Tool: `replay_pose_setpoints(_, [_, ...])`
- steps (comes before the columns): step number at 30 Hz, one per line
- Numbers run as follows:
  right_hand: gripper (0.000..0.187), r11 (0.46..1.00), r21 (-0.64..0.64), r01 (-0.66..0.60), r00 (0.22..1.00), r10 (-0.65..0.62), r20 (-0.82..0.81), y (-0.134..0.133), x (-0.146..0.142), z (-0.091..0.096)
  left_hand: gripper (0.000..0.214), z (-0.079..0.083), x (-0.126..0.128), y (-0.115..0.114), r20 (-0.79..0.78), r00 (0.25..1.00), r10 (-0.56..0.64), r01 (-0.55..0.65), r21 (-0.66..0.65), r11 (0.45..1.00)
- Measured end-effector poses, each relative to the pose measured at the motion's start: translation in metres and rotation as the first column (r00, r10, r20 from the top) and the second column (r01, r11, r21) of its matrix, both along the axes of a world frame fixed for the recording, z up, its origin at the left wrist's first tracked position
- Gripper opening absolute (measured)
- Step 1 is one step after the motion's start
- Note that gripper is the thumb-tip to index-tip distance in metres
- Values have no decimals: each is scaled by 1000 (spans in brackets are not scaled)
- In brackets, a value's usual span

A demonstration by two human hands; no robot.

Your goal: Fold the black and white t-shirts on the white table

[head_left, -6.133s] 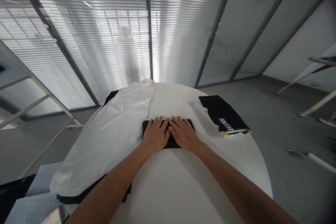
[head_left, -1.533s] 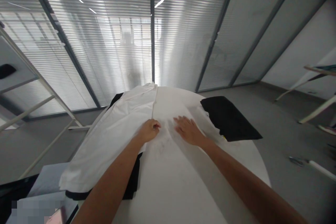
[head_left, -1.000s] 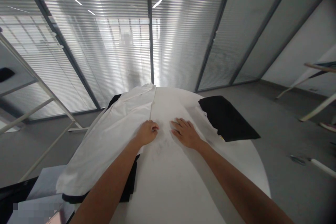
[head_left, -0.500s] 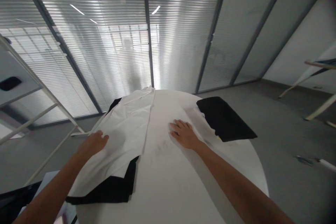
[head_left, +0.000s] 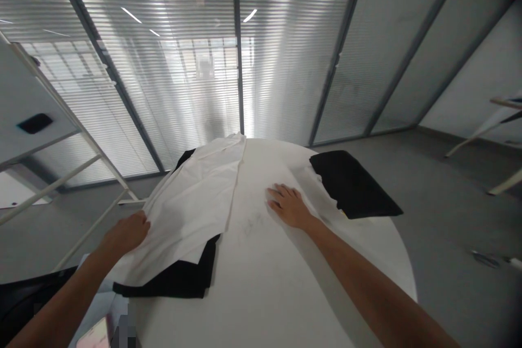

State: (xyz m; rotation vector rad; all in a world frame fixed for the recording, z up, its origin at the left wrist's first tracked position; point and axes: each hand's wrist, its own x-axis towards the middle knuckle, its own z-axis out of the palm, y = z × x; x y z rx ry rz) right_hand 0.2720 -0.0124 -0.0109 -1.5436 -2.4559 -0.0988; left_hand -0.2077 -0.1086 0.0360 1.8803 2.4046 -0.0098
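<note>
A white garment (head_left: 196, 201) lies spread over the left side of a round white table (head_left: 261, 283), with black cloth (head_left: 179, 280) showing beneath its near edge. My left hand (head_left: 124, 232) is closed on the left edge of the white garment. My right hand (head_left: 287, 205) lies flat on the bare tabletop near the middle, fingers stretched out, holding nothing. A folded black garment (head_left: 353, 185) rests on the table's right side, just beyond my right hand.
A white metal rack frame (head_left: 57, 185) slants along the left. Glass walls with blinds (head_left: 236, 65) stand behind the table. Grey floor (head_left: 448, 217) spreads to the right, with table legs (head_left: 501, 141) at the far right. A phone-like object (head_left: 95, 334) sits at the lower left.
My left hand left the garment's inner edge near the table's middle, swung out to its left edge and closed on it. My right hand stayed flat. Earlier, both hands pressed a small folded black piece.
</note>
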Motion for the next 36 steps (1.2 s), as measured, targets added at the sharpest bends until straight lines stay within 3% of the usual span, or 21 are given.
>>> replay_pose_setpoints(4, [52,1000,1,8,1000,-8,3,0,0,0,24,13,11,1,97,995,-20,19,15,1000])
replay_pose_setpoints(7, [51,1000,11,5,1000,-5,7,0,0,0,27,38,37,-2,276,961,-33,11,79,997])
replay_pose_setpoints(12, [51,1000,10,-2,1000,2,2,1,0,-2,31,87,106,-5,428,885,-184,121,171,978])
replay_pose_setpoints(15, [47,1000,-22,-1,999,1,-34,2,2,-1,29,100,155,-3,496,809,-315,191,285,939])
replay_pose_setpoints(19, [36,995,-86,-49,968,26,-250,3,5,8,28,93,220,0,583,669,-461,311,344,886])
replay_pose_setpoints(22, [34,983,-137,-121,854,33,-519,3,9,20,28,81,263,4,624,577,-528,399,349,848])
replay_pose_setpoints(25, [39,966,-219,-139,750,-42,-660,2,12,31,27,68,300,11,626,528,-573,448,368,815])
replay_pose_setpoints(29, [41,931,-301,-204,653,-100,-751,-3,14,43,25,54,337,19,625,465,-628,496,404,769])
replay_pose_setpoints(33, [39,924,-350,-155,680,-157,-716,-6,22,46,24,45,360,18,637,417,-648,542,398,740])
replay_pose_setpoints(36, [33,861,-466,-203,687,-214,-694,-3,36,50,24,42,362,12,670,359,-650,618,351,703])
